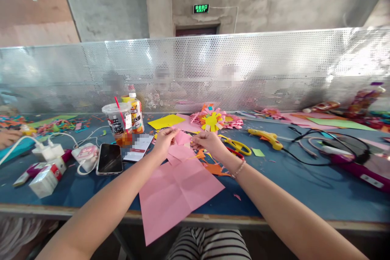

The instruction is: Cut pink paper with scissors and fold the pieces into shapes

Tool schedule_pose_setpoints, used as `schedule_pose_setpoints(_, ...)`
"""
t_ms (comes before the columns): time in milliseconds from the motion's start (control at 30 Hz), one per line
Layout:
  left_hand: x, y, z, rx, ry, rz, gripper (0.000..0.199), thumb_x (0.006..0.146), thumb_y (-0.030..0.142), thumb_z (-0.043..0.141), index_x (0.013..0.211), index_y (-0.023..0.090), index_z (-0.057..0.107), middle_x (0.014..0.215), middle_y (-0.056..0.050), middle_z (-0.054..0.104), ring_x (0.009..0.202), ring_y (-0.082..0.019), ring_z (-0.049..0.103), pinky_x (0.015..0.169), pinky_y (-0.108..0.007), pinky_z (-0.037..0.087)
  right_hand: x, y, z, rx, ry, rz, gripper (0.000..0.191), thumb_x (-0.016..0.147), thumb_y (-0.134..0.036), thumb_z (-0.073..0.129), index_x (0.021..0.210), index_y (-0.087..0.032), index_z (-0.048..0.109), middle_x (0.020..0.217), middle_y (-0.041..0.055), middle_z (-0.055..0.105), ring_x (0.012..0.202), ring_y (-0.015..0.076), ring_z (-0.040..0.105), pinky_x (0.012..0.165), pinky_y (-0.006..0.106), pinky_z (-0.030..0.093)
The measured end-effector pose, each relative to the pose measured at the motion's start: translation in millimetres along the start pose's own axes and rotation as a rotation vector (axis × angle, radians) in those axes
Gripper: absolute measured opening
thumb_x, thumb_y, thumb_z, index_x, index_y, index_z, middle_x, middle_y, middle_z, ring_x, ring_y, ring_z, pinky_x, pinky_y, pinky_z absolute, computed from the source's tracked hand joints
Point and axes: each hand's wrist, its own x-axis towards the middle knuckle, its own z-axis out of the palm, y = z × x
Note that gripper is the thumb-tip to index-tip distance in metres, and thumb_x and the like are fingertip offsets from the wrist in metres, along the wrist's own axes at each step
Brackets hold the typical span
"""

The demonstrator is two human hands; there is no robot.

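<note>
Nearest lies a lap in black-and-white striped cloth [210, 245], below the front edge of the blue counter [274, 195]. A large creased pink sheet [179, 191] lies skewed on the counter, one corner pointing toward the person and hanging past the edge.

Both forearms reach in from the lower corners and converge; a beaded bracelet circles the right wrist. Just beyond the large sheet, the left hand [166, 142] and right hand [210, 142] face each other, fingers bent inward, each pinching one side of a small folded pink paper [182, 141]. It sits between them, above the counter's middle; its long axis appears to run away from the person, the upper end toward the perforated metal screen [198, 69].

Left of the hands lie a dark-screened phone [110, 159] and, farther out, a lidded cup [118, 124] with a red straw, beside a bottle [137, 113]. To the right are orange scraps [215, 169], yellow-handled scissors [239, 146] and a yellow glue gun [266, 138]. Beyond the hands lie a yellow sheet [166, 121] and paper flowers [213, 120]. The screen stands behind, with a green exit sign [201, 8] on the wall.
</note>
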Motion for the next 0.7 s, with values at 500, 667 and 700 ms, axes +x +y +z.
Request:
schedule_pose_setpoints(500, -15, 17, 0.4, 0.847, -0.413, 0.511, 0.016, 0.071, 0.025, 0.053, 0.069, 0.017, 0.067, 0.063, -0.002, 0.062, 0.058, -0.011, 0.050, 0.057, -0.022, 0.036, -11, -12, -22, -0.939, -0.261, -0.591, 0.026, 0.082, -0.025, 0.042, 0.067, -0.014, 0.060, 0.065, 0.0055, 0.062, 0.060, 0.0119, 0.055, 0.057, 0.022, 0.041)
schedule_pose_setpoints(667, -9, 11, -2.1, 0.706, -0.446, 0.393, 0.021, 0.071, 0.032, 0.054, 0.069, 0.015, 0.066, 0.063, -0.002, 0.061, 0.058, -0.011, 0.050, 0.054, -0.022, 0.036, -9, -15, -25, -0.662, -0.244, -0.349, 0.027, 0.082, -0.027, 0.039, 0.069, -0.014, 0.059, 0.063, 0.0049, 0.063, 0.056, 0.0114, 0.059, 0.056, 0.021, 0.046)
schedule_pose_setpoints(700, -7, 11, -2.8, 0.683, -0.433, 0.376, 0.022, 0.071, 0.033, 0.054, 0.069, 0.015, 0.066, 0.063, -0.002, 0.061, 0.059, -0.011, 0.051, 0.055, -0.022, 0.036, -9, -16, -27, -0.634, -0.193, -0.344, 0.027, 0.082, -0.027, 0.038, 0.070, -0.014, 0.059, 0.063, 0.0047, 0.063, 0.056, 0.0116, 0.059, 0.056, 0.022, 0.047)
